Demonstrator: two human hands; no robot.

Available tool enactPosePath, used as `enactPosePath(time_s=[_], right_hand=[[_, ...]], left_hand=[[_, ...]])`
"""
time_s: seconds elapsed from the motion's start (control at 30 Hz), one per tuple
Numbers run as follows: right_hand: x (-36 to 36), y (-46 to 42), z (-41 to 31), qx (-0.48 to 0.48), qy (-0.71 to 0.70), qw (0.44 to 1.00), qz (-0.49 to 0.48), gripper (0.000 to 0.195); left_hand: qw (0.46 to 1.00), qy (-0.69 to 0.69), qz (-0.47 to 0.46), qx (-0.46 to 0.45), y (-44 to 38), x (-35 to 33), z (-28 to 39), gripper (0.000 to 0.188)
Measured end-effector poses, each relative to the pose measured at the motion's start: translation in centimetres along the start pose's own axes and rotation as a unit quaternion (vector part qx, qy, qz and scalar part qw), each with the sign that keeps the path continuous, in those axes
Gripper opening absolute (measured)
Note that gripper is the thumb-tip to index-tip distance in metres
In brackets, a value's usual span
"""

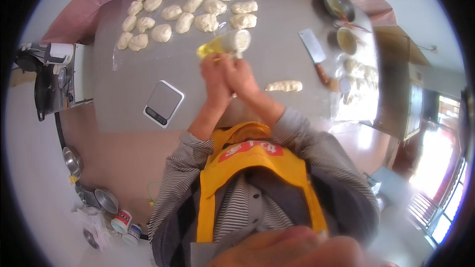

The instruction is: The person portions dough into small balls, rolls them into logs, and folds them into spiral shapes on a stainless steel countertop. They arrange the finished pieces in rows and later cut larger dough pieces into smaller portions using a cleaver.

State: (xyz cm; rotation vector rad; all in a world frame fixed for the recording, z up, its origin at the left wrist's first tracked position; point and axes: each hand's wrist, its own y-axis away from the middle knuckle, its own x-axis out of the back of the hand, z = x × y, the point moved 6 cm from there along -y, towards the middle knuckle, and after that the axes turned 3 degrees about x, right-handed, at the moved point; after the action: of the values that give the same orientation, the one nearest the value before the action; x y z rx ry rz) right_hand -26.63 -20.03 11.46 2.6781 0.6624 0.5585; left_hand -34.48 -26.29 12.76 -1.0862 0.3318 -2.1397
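Note:
Above the metal work table (122, 96), a clear container of yellow liquid (219, 45) lies tilted at the fingertips of both hands. My right hand (239, 76) grips it near its whitish round end. Against it is my left hand (216, 74), close to the yellow part; its finger closure is hidden. Rows of pale dough pieces (161, 33) sit beyond the hands, many on clear plastic film. One long dough strip (284, 86) lies to the right of my right hand. A digital kitchen scale (165, 100) is on the left, near the table's front edge.
A cleaver (312, 45) with a wooden handle lies on the right. Farther right are a metal bowl (338, 4), a smaller bowl (347, 41) with yellowish contents, and film-covered dough (356, 68). Left of the table stands a cluttered side unit (84, 72); metal basins (73, 161) are lower left.

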Motion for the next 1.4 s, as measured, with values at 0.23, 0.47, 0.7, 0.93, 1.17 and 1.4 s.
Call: enactPosePath(time_s=[0.23,0.47,0.7,0.93,1.17,1.4], right_hand=[[19.7,-5.9,7.6,-0.004,-0.076,0.983,0.168,0.046],[33.8,-10.5,12.0,-0.086,-0.297,0.921,0.237,0.042],[35.6,-15.2,11.8,-0.061,-0.315,0.923,0.215,0.032],[29.0,-19.4,6.3,-0.047,-0.296,0.953,0.04,0.031],[25.1,-18.4,4.8,-0.074,-0.258,0.963,-0.04,0.032],[30.2,-11.2,7.6,-0.059,-0.161,0.977,0.126,0.035]], left_hand=[[0.938,0.173,-0.289,-0.083,2.0,-5.8,5.1,0.03],[0.916,-0.103,-0.386,0.033,10.8,-8.2,-8.0,0.049],[0.956,-0.148,-0.252,0.026,12.2,-6.5,-10.6,0.058],[0.957,-0.146,-0.25,0.024,11.8,-6.4,-10.7,0.054],[0.952,-0.138,-0.27,0.041,11.9,-6.5,-11.3,0.053],[0.951,-0.11,-0.283,0.053,12.4,-6.9,-11.5,0.055]])
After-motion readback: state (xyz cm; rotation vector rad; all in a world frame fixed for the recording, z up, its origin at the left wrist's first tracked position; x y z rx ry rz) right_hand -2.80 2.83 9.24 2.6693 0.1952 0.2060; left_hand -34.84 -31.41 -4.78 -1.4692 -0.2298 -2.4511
